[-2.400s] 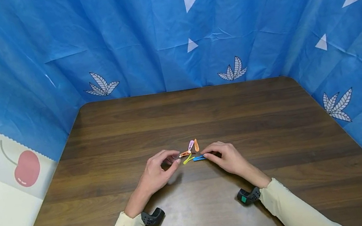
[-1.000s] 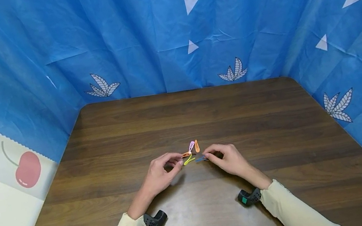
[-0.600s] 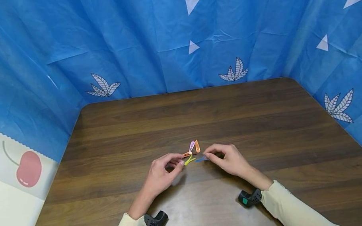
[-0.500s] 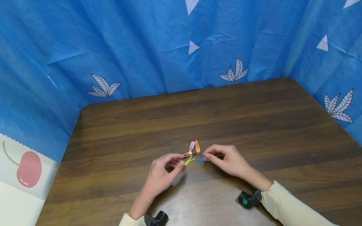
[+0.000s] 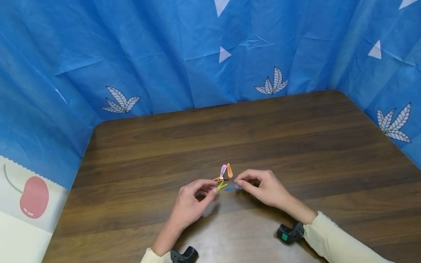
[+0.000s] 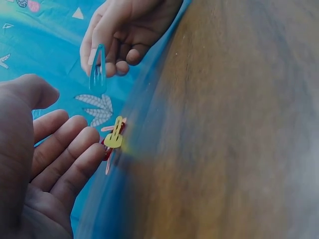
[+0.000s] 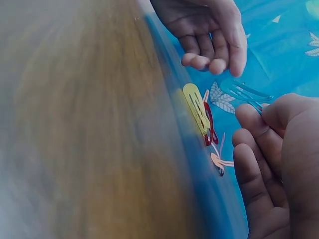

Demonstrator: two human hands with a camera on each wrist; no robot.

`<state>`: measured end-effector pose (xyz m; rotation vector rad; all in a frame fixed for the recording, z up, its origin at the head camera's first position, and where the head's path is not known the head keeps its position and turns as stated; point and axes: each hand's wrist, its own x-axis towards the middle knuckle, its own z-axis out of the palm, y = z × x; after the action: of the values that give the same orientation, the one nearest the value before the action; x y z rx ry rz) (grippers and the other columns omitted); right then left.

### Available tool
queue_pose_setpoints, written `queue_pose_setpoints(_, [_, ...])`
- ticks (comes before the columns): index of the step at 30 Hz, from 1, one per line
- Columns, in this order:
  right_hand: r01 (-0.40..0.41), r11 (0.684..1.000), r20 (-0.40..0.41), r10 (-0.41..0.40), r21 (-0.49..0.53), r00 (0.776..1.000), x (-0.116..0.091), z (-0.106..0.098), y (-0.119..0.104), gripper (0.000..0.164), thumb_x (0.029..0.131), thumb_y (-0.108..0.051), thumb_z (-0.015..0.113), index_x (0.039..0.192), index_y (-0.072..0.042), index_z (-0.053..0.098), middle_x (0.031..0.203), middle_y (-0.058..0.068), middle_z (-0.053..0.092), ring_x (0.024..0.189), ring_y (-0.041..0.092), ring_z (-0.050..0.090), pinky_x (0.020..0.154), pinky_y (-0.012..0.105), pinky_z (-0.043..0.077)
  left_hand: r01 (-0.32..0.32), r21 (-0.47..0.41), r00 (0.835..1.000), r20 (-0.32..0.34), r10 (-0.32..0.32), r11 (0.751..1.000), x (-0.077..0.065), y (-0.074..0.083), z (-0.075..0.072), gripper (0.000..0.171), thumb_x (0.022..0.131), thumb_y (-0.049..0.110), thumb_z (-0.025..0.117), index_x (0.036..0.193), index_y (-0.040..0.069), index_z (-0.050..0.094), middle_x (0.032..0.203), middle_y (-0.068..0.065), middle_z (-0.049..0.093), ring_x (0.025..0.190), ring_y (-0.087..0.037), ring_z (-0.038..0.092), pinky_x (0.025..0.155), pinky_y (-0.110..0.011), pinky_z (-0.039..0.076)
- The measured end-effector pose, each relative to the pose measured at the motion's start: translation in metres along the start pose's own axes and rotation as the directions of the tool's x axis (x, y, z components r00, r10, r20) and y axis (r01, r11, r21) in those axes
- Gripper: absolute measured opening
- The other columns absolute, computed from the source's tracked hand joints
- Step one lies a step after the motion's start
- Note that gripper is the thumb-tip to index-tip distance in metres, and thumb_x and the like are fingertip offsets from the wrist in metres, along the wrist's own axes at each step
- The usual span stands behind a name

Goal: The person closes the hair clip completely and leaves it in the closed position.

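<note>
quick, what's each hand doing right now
Left hand: open, holding nothing, beside the yellow clip.
Right hand: pinching the blue clip.

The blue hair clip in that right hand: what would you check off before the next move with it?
1. Right hand pinches blue clip: ok.
2. Blue clip lifted off the table: ok.
3. Left hand holds nothing: ok.
4. Yellow clip lies apart from both hands: ok.
5. Blue clip snapped open or closed: cannot tell.
6. Pink and orange clips out of the way: ok.
</note>
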<state>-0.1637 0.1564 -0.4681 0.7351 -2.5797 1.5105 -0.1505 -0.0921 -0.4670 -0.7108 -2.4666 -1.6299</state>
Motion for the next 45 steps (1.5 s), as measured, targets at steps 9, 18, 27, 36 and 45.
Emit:
queue_pose_setpoints(9, [-0.019,0.999,0.007,0.019,0.041,1.0,-0.0023,0.0033,-0.0032,0.013,0.093,-0.031,0.064,0.098,-0.021,0.072,0.087,-0.01,0.072,0.071,0.014,0.068,0.057,0.025,0.05,-0.07,0.003,0.997,0.017,0.07,0.998,0.0004,0.0,0.0042,0.019,0.089,0.015,0.07,0.104,0.004,0.07,0.093,0.001,0.071,0.076,-0.007,0.065,0.07,-0.023,0.055])
queue_pose_setpoints(18, [-0.024,0.997,0.032,0.021,0.076,0.999,-0.0039,0.0061,-0.0065,0.014,0.093,-0.031,0.064,0.099,-0.021,0.071,0.086,-0.007,0.071,0.071,0.016,0.068,0.056,0.025,0.05,-0.07,0.013,0.997,0.026,0.069,0.997,-0.0003,0.0,0.0064,0.019,0.089,0.018,0.07,0.103,0.005,0.071,0.092,0.003,0.071,0.076,-0.005,0.065,0.07,-0.023,0.055])
queue_pose_setpoints(27, [-0.033,0.994,0.038,0.029,0.1,0.999,-0.0038,0.0057,-0.0076,0.014,0.093,-0.03,0.064,0.099,-0.02,0.071,0.086,-0.006,0.071,0.069,0.018,0.067,0.055,0.025,0.05,-0.07,0.007,0.997,0.031,0.07,0.998,-0.0005,0.0014,0.0058,0.016,0.089,0.019,0.07,0.101,0.009,0.072,0.09,0.004,0.07,0.076,-0.006,0.066,0.07,-0.024,0.055])
queue_pose_setpoints(36, [-0.052,0.99,0.035,0.047,0.128,0.998,-0.0034,0.0052,-0.0071,0.015,0.094,-0.029,0.064,0.099,-0.018,0.072,0.089,-0.005,0.071,0.07,0.016,0.065,0.057,0.025,0.051,-0.07,0.038,0.996,0.064,0.068,0.997,0.0003,0.0017,0.0089,0.011,0.09,0.022,0.069,0.099,0.016,0.072,0.084,0.008,0.069,0.073,-0.003,0.064,0.067,-0.023,0.054])
queue_pose_setpoints(45, [-0.075,0.983,0.044,0.069,0.166,0.997,-0.0048,0.0064,-0.0074,0.018,0.093,-0.03,0.064,0.1,-0.015,0.072,0.086,0.002,0.07,0.069,0.02,0.063,0.058,0.027,0.052,-0.069,0.036,0.995,0.071,0.066,0.997,-0.0006,0.0015,0.0101,0.01,0.09,0.023,0.069,0.097,0.017,0.073,0.082,0.008,0.07,0.074,-0.002,0.064,0.067,-0.022,0.054])
